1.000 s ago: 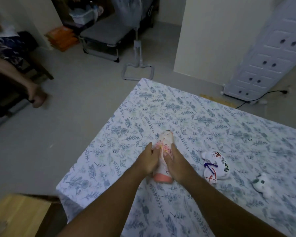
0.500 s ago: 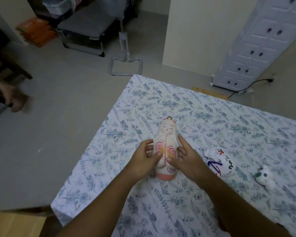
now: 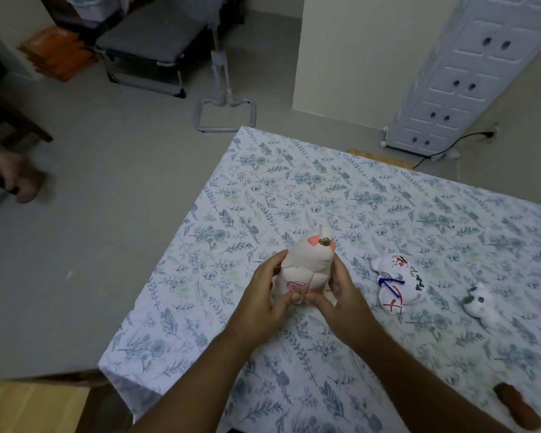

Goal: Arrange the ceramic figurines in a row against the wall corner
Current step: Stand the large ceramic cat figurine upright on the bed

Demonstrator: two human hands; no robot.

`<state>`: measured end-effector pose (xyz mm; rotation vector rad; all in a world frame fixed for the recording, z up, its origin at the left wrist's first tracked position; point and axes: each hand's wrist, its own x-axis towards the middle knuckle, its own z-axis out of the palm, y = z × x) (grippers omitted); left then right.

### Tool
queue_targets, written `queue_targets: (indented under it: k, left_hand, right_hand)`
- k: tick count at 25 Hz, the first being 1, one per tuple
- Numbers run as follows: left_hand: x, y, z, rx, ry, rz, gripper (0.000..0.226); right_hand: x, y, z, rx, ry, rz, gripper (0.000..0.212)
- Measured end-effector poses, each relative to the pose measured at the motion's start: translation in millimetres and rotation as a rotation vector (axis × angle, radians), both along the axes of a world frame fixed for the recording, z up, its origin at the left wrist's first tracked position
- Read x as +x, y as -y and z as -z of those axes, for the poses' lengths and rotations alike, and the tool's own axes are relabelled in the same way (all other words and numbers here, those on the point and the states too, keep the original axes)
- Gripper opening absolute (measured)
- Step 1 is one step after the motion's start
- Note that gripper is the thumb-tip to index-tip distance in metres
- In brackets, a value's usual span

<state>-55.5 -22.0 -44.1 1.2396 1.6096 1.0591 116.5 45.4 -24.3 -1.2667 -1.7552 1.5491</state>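
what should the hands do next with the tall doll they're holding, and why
Probably settle the tall doll upright on the floral cloth and let go. Both the left hand and right hand grip its sides, and its head points up at the camera, so it seems nearly standing. The painted figurine and small white figurine lie waiting to its right.

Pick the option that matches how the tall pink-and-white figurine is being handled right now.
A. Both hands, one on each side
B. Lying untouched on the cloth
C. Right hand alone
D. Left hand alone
A: the left hand and the right hand clasp the tall figurine from opposite sides, thumbs meeting at its painted flower.
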Motion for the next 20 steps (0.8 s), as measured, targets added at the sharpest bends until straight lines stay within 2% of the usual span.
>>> queue_targets:
  k: [4, 16, 18, 20]
  left_hand:
    - [2.3, 2.6, 10.0, 0.002, -0.071, 0.008, 0.071]
    - [4.3, 1.8, 15.8, 0.003, -0.055, 0.021, 0.073]
    - [10.0, 5.5, 8.7, 0.009, -0.166, -0.002, 0.072]
    - [21.5, 17.7, -3.4, 0.051, -0.306, -0.097, 0.070]
  right_hand:
    - [3.9, -0.5, -0.3, -0.003, -0.010, -0.018, 0.088]
    - [0.1, 1.1, -1.4, 0.030, -0.080, -0.046, 0.084]
    - [0.7, 3.3, -8.0, 0.025, -0.050, -0.040, 0.080]
    - [7.0, 9.5, -13.6, 0.110, 0.037, -0.043, 0.071]
